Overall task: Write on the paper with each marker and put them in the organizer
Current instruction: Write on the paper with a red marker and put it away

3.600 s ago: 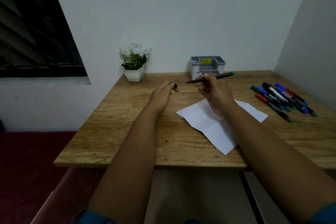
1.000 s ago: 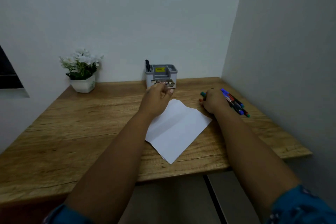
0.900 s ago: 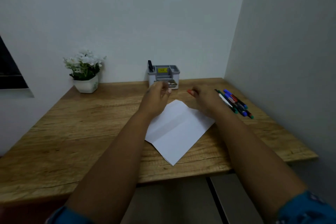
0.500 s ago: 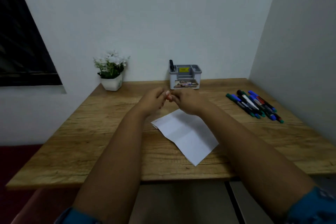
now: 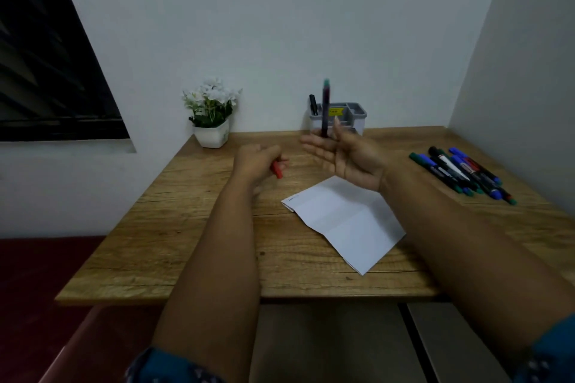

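While the left hand clenches a red cap, the right hand grips a dark marker upright, beyond the creased white paper on the wooden worktop, before the far grey plastic organizer.

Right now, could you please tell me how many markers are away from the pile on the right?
2. A black marker stands in the organizer, left end; the other marker is held upright in the right hand. More could be hidden inside.

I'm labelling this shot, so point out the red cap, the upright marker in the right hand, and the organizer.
red cap (image 5: 276,172): head view, on its exposed lower end.
upright marker (image 5: 325,109): head view, mid-barrel.
organizer (image 5: 358,120): head view, on its right front wall.
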